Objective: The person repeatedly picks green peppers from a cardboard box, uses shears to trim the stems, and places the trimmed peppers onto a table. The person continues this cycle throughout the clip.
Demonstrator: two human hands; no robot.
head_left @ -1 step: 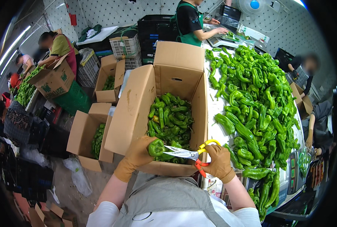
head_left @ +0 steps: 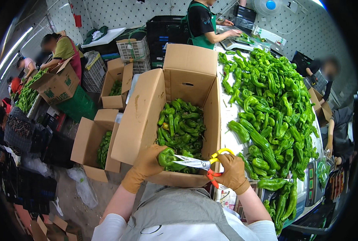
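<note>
Brown gloves cover both my hands. My left hand (head_left: 148, 162) is closed on a green pepper (head_left: 167, 158) above the near edge of an open cardboard box (head_left: 142, 108). Scissors (head_left: 199, 164) with one yellow and one red handle are gripped in my right hand (head_left: 233, 172). Their parted blades point left, with the tips at the held pepper; whether they touch its stem I cannot tell. Inside the box lies a layer of green peppers (head_left: 182, 122), one of them with a yellowish patch.
To the right, a white table (head_left: 230, 116) bears a large heap of green peppers (head_left: 273, 108). Smaller cardboard boxes (head_left: 84, 138) with green produce stand at left. A co-worker in a green apron (head_left: 203, 40) handles produce at the back; others work at both sides. A plastic bag (head_left: 82, 186) lies on the floor.
</note>
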